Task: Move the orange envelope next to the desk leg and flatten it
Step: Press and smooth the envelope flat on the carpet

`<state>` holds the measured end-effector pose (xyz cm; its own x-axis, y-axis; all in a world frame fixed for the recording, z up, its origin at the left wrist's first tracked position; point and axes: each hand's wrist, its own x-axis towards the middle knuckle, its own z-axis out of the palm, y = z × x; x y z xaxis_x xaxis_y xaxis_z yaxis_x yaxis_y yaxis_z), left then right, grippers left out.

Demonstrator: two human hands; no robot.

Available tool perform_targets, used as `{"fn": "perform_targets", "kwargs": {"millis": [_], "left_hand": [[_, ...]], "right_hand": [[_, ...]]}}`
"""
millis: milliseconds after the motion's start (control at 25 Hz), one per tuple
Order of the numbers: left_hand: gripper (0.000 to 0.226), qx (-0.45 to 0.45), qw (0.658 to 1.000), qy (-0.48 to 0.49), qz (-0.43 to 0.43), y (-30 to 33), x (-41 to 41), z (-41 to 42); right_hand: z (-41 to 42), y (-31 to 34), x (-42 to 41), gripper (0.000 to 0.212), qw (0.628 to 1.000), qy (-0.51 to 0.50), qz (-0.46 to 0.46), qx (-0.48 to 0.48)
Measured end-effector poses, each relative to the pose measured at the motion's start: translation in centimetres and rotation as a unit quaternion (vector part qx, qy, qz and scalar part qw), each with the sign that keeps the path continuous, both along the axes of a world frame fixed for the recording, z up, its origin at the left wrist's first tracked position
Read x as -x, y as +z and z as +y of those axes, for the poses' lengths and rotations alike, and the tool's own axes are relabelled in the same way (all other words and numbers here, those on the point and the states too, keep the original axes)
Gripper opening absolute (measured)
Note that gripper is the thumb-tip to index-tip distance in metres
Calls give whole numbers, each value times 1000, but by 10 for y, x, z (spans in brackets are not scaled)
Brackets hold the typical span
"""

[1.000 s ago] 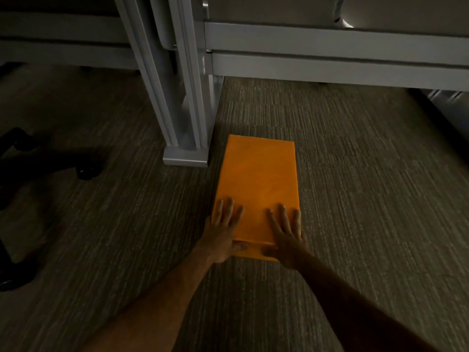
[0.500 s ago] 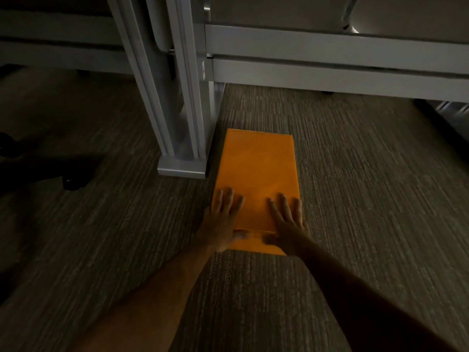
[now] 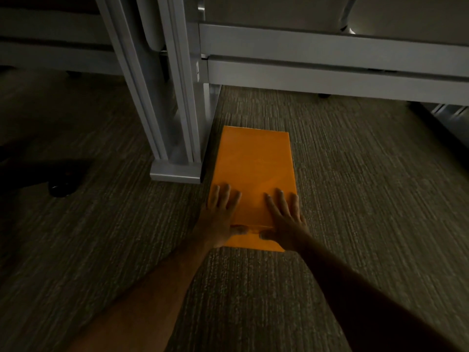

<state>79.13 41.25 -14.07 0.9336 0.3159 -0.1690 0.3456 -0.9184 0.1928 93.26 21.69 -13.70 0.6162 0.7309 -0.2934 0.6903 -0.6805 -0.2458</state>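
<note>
While two bare forearms reach forward from the near edge of the view, the left hand (image 3: 220, 214) and the right hand (image 3: 284, 217) lie palm-down with fingers spread, gripping nothing, on the near end of the flat rectangular orange paper envelope (image 3: 253, 168). One envelope is visible, lying lengthwise on the grey-brown ribbed carpet (image 3: 355, 199), its left edge just beside the foot of the grey metal desk leg (image 3: 177, 138), possibly touching it. The move therefore looks done. Flattening seems under way: the sheet appears mostly flat, though a flap fold shows between the thumbs, so pressing or smoothing probably remains. Left of the desk leg sits one dark chair caster (image 3: 61, 188). Beyond the leg run two pale horizontal desk rails (image 3: 330, 52).
</note>
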Motion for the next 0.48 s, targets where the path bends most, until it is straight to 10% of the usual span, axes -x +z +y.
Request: {"fn": "perform_targets", "kwargs": {"millis": [480], "left_hand": [[100,174,948,226,-139,-3,2,-14]], "right_hand": [[-6,-1,2,85,976,-128,48,-171]]}}
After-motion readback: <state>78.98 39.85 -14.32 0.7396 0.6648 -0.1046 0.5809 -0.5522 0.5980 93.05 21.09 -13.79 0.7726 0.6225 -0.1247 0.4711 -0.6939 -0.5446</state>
